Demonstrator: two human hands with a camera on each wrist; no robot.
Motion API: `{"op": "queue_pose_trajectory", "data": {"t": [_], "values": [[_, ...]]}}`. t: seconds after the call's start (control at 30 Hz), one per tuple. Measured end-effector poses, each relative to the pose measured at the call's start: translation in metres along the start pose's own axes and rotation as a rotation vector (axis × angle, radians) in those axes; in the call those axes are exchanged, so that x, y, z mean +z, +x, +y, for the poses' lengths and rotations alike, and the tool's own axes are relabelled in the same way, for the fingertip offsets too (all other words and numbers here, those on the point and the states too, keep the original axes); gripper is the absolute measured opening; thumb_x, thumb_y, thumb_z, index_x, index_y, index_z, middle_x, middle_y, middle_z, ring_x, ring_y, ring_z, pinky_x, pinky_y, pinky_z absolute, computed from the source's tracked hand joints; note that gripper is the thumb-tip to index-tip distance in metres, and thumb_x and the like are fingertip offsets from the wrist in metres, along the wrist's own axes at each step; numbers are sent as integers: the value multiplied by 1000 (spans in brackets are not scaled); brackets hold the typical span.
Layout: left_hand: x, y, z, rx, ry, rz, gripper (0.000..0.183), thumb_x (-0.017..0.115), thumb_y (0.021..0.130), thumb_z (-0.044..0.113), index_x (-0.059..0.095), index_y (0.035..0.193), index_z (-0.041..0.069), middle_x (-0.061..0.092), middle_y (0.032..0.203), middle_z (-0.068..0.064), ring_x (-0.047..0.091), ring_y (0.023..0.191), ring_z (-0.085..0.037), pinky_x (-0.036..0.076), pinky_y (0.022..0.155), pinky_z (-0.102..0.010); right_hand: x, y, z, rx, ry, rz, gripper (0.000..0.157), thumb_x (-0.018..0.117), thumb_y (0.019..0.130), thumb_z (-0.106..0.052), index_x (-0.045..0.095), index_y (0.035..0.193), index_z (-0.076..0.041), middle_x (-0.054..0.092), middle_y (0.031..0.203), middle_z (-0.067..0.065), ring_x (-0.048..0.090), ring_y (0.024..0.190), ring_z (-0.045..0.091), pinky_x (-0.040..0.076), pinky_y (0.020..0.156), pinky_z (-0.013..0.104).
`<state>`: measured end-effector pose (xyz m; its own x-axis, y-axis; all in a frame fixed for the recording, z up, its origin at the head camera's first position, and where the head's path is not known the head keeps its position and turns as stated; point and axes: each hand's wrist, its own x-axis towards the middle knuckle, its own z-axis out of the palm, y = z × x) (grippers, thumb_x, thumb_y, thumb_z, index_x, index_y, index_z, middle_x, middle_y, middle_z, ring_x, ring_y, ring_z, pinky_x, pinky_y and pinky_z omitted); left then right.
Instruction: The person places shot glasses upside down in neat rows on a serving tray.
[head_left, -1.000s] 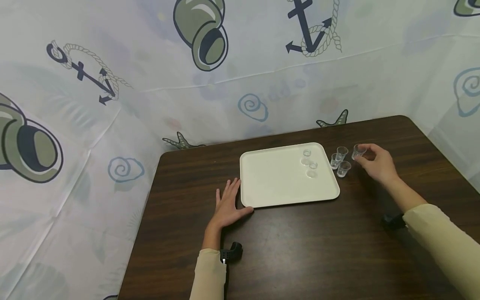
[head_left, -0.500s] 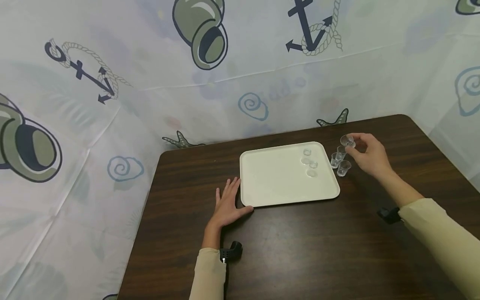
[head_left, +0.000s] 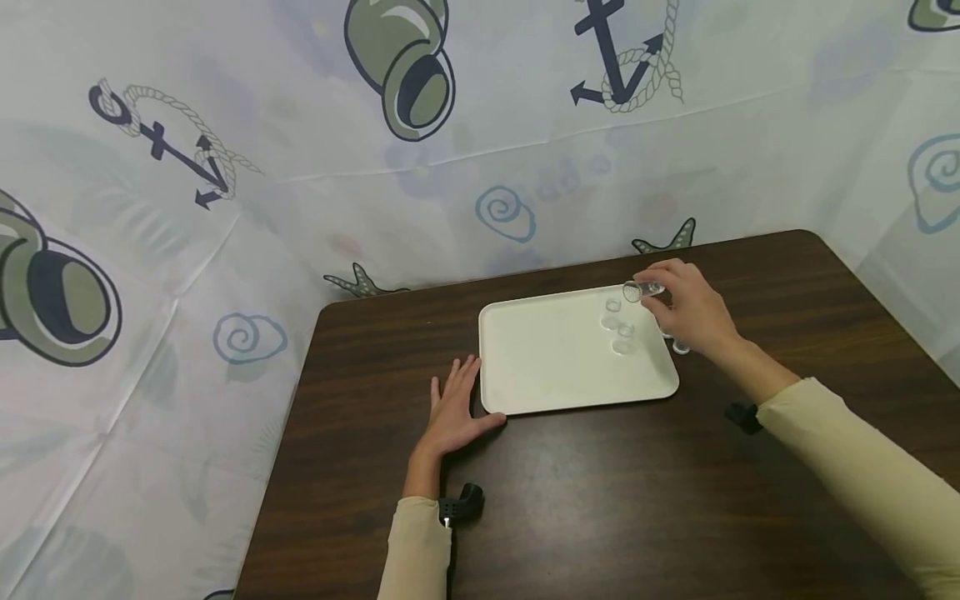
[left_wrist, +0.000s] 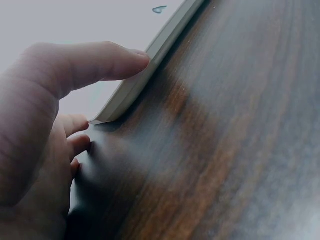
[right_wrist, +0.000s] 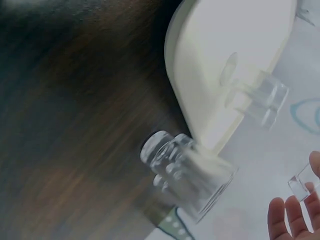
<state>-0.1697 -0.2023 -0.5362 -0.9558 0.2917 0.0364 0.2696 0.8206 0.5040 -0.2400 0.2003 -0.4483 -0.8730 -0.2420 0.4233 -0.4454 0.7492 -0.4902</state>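
My right hand (head_left: 693, 308) pinches a small clear shot glass (head_left: 647, 290) between thumb and fingers, tipped on its side with its mouth to the left, over the tray's back right corner. Two more clear glasses (head_left: 625, 337) stand upside down on the cream tray (head_left: 547, 358). Right of the tray several upright shot glasses (right_wrist: 190, 172) are grouped on the table, mostly hidden by my right hand in the head view. My left hand (head_left: 453, 417) lies at the tray's front left corner, fingers spread along its side and thumb (left_wrist: 115, 62) on the front rim.
The dark wood table (head_left: 600, 500) carries the tray near its back edge. Behind it hangs a pale cloth (head_left: 420, 208) printed with anchors and shells. A black wrist device (head_left: 463, 504) sits at the left cuff.
My right hand has carried the shot glass left from the table, past the grouped glasses, to the tray, tipping it from upright onto its side. My left hand has stayed put.
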Motion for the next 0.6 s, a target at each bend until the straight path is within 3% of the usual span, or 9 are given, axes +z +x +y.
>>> {"op": "queue_pose_trajectory", "data": {"t": [0.13,0.43,0.6], "values": [[0,0,1,-1,-4,4,101,72,80,57,21,158,16,18,163,-6,8,150,-27,-4,112,-62,11,5,-8,-70,-87,-27,33,69,90,-7,66,123,-11,57,129,7,49,109,28,49,61,45],[1,0,0,-7,-6,0,101,71,80,58,22,158,16,18,163,-5,8,150,-26,-4,113,-62,34,15,-16,-266,-245,-80,32,72,86,-4,69,118,-10,63,118,10,54,104,31,49,68,41],[3,1,-2,-14,-12,-3,102,71,80,59,20,158,18,16,163,-3,7,150,-24,-5,113,-61,43,21,-20,-300,-354,-150,31,70,88,-5,69,118,-11,61,116,11,52,106,33,48,74,43]]}}
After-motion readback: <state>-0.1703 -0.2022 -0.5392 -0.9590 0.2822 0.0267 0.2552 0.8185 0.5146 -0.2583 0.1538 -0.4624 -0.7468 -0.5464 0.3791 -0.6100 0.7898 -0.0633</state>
